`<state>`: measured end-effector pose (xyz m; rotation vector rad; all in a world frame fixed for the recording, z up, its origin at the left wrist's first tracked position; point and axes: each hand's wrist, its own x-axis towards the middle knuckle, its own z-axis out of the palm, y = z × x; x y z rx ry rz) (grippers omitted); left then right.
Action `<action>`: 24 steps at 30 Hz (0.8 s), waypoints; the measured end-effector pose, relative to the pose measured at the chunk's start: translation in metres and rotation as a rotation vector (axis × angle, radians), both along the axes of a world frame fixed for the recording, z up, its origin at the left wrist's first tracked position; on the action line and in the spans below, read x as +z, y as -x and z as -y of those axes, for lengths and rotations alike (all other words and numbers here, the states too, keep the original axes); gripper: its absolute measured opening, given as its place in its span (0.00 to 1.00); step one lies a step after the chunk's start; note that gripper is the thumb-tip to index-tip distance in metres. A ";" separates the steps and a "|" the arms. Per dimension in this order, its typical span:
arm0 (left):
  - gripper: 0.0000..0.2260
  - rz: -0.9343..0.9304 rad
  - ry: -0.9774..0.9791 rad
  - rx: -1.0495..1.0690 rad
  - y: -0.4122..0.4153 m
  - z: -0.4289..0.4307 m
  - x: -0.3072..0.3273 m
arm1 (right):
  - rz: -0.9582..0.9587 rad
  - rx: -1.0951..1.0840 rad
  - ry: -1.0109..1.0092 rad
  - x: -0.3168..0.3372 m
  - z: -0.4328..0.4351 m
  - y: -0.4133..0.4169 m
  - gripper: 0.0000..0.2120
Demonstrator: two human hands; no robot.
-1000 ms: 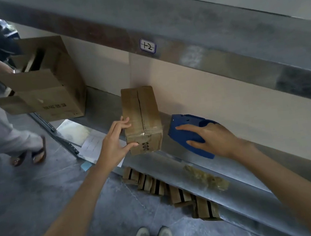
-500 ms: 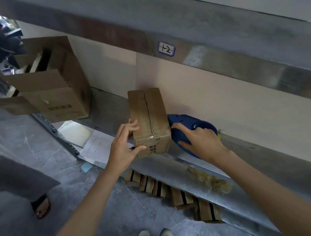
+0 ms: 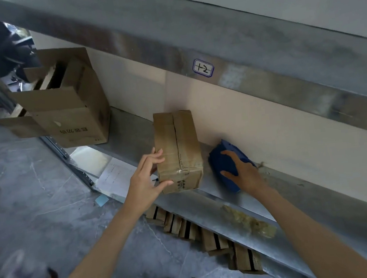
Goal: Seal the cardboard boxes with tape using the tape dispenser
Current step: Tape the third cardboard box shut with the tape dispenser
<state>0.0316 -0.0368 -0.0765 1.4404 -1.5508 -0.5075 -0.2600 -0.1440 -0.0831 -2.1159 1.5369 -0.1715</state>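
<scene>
A small brown cardboard box [image 3: 177, 144] lies on the grey metal shelf [image 3: 228, 199], its top seam running away from me and clear tape across its near end. My left hand [image 3: 146, 184] grips its near left corner, fingers on top and thumb on the front face. Right of the box a blue tape dispenser [image 3: 224, 164] rests on the shelf against the beige wall. My right hand [image 3: 243, 171] lies over it with fingers wrapped on it.
A larger open cardboard box [image 3: 65, 111] stands at the shelf's left end. A wad of crumpled used tape [image 3: 249, 221] lies on the shelf front edge. Flattened cardboard pieces [image 3: 188, 227] and papers [image 3: 116, 178] lie on the floor below. Another person's foot [image 3: 19, 271] shows lower left.
My right hand with the blue dispenser has shifted away from the box's right side toward the wall. The left hand stays on the box. The other person has moved at the left.
</scene>
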 end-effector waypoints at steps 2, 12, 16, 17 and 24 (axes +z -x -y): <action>0.28 0.002 0.005 -0.002 0.000 0.001 0.001 | 0.010 0.015 0.011 -0.008 0.001 0.002 0.29; 0.28 0.028 0.000 -0.014 0.001 0.005 0.003 | -0.192 0.131 0.036 0.006 0.005 0.006 0.32; 0.27 0.044 -0.004 -0.028 -0.001 0.005 0.004 | -0.245 0.143 0.048 0.020 0.003 0.010 0.35; 0.27 0.049 -0.002 -0.034 -0.001 0.005 0.004 | -0.262 0.127 0.070 0.026 0.001 0.011 0.35; 0.25 0.056 -0.034 -0.099 -0.010 0.005 0.014 | -0.204 0.238 0.282 0.072 -0.007 -0.005 0.30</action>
